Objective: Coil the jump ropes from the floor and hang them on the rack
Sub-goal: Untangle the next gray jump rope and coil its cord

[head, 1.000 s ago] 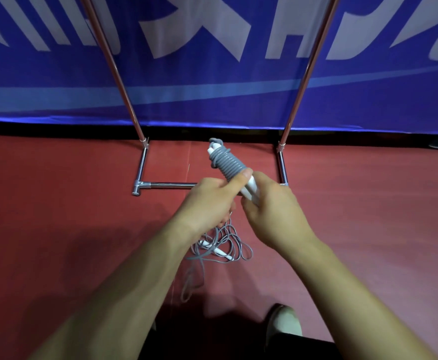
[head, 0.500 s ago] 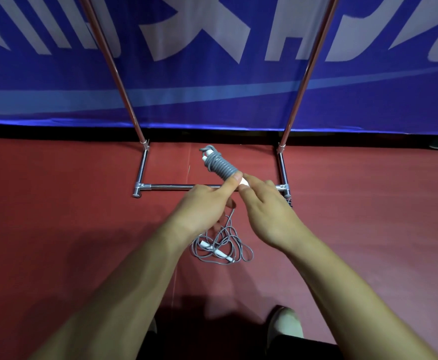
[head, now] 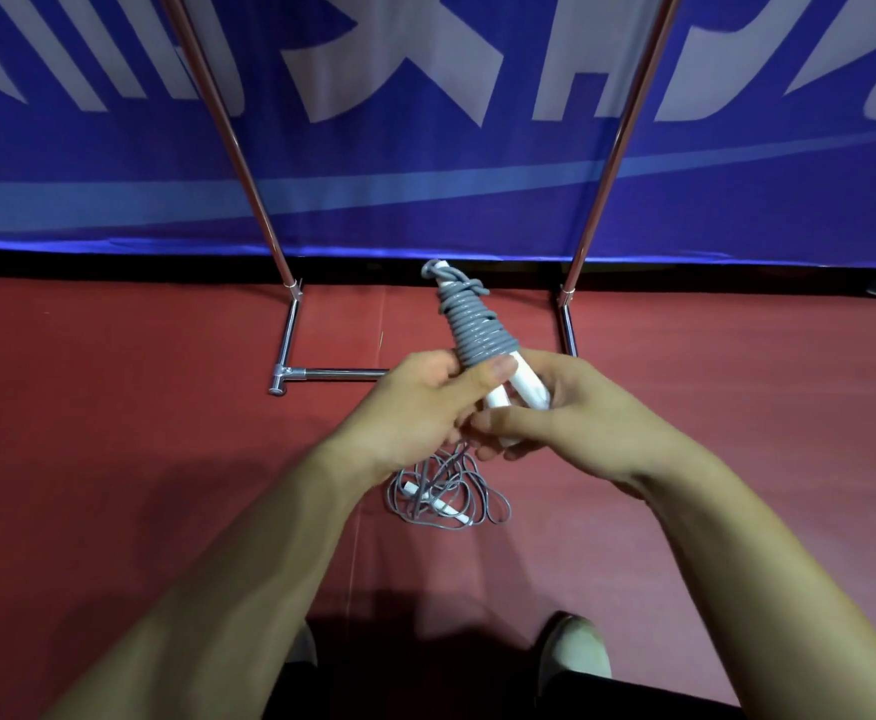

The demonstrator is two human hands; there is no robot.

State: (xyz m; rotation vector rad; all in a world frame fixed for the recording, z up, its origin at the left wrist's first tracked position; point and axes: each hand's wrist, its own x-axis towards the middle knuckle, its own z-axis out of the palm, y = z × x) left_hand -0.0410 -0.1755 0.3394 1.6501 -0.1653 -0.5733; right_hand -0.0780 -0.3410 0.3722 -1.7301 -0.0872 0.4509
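Observation:
A grey jump rope (head: pixel 472 330) is wound tightly round its two white handles (head: pixel 521 389), knotted at the far tip. My left hand (head: pixel 415 407) grips the bundle with the thumb pressed on the lowest coils. My right hand (head: pixel 565 413) holds the white handle ends from the right. Below my hands a second grey jump rope (head: pixel 446 498) with white handles lies in a loose heap on the red floor. The metal rack (head: pixel 290 379) stands just beyond, its two poles rising out of view.
A blue banner with white lettering (head: pixel 425 148) hangs behind the rack. The rack's base bars (head: pixel 568 324) lie on the red floor at left and right. My shoes (head: pixel 573 662) show at the bottom edge.
The wound bundle has been lifted slightly and tilted more upright. My right hand has slid down to the white handle ends, and my left thumb stays on the coils.

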